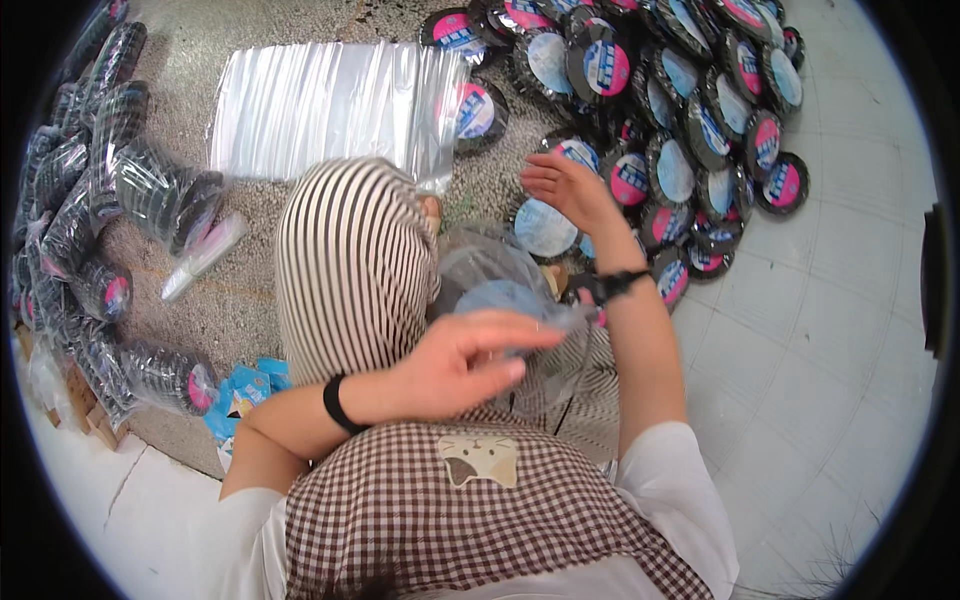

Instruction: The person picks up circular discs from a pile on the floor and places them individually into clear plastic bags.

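My left hand (469,364) is slightly blurred, its thumb and index finger spread beside a clear plastic bag (491,259). Whether the fingertips touch the film, I cannot tell. Inside the bag a round pack with a pale blue face (501,297) shows through, partly covered by my hand. My right hand (568,191) is raised at the near edge of a heap of round black packs (667,169) with pink and blue labels. Its fingers are extended, and nothing shows in them. A round pale blue pack (545,227) lies just below that hand.
A stack of flat clear bags (322,112) lies on the speckled floor beyond my striped knee (352,270). Bagged rows of black packs (161,187) line the left side. A clear plastic roll (202,259) and blue printed packaging (240,397) lie nearby. White tiles (810,337) stretch to the right.
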The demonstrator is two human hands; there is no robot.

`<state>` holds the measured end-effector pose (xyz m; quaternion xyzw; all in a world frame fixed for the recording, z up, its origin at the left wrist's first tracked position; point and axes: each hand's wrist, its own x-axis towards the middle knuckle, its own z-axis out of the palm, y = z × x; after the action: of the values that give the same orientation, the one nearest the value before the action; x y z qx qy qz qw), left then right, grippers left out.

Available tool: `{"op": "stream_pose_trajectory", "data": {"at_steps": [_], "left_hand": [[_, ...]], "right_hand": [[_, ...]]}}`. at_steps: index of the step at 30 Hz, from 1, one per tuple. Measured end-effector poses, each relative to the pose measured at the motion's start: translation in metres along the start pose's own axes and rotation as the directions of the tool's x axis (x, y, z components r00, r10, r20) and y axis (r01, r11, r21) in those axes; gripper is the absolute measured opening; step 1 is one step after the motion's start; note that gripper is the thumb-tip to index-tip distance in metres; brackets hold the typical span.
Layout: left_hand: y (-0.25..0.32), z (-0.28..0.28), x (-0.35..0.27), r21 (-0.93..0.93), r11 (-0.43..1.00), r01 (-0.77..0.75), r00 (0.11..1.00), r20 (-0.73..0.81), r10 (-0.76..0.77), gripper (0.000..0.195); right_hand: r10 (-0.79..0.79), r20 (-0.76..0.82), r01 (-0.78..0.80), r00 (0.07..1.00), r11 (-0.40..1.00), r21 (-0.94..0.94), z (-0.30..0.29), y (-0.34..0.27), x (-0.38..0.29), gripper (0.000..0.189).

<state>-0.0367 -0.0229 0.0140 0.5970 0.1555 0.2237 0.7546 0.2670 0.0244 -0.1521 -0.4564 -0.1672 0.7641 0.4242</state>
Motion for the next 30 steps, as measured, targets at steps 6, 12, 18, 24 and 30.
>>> {"op": "stream_pose_trajectory", "data": {"at_steps": [6, 12, 18, 24, 30], "left_hand": [[-0.008, -0.011, 0.012, -0.124, 0.948, 0.293, 0.956, 0.02, -0.293, 0.038], [-0.013, -0.022, 0.022, -0.275, 0.883, 0.381, 0.911, -0.05, -0.408, 0.037], [-0.011, -0.013, 0.029, -0.339, 0.88, 0.334, 0.935, 0.004, -0.353, 0.03], [-0.011, 0.001, 0.019, -0.298, 0.888, 0.349, 0.935, 0.05, -0.351, 0.037], [-0.01, 0.005, 0.017, -0.264, 0.857, 0.443, 0.895, 0.076, -0.44, 0.031]], "right_hand": [[-0.18, -0.869, -0.295, 0.461, 0.893, -0.341, -0.055, 0.098, 0.222, 0.102], [-0.54, -0.538, 0.086, 0.648, 0.753, -0.653, -0.045, 0.056, 0.19, 0.038], [-0.529, 0.094, 0.213, 0.844, 0.168, -0.963, -0.067, 0.024, -0.045, 0.037], [-0.654, -0.466, 0.124, 0.596, 0.648, -0.751, -0.107, 0.056, -0.054, 0.041], [0.28, 0.009, 0.125, 0.96, -0.4, -0.908, -0.099, 0.086, -0.049, 0.026]]}}
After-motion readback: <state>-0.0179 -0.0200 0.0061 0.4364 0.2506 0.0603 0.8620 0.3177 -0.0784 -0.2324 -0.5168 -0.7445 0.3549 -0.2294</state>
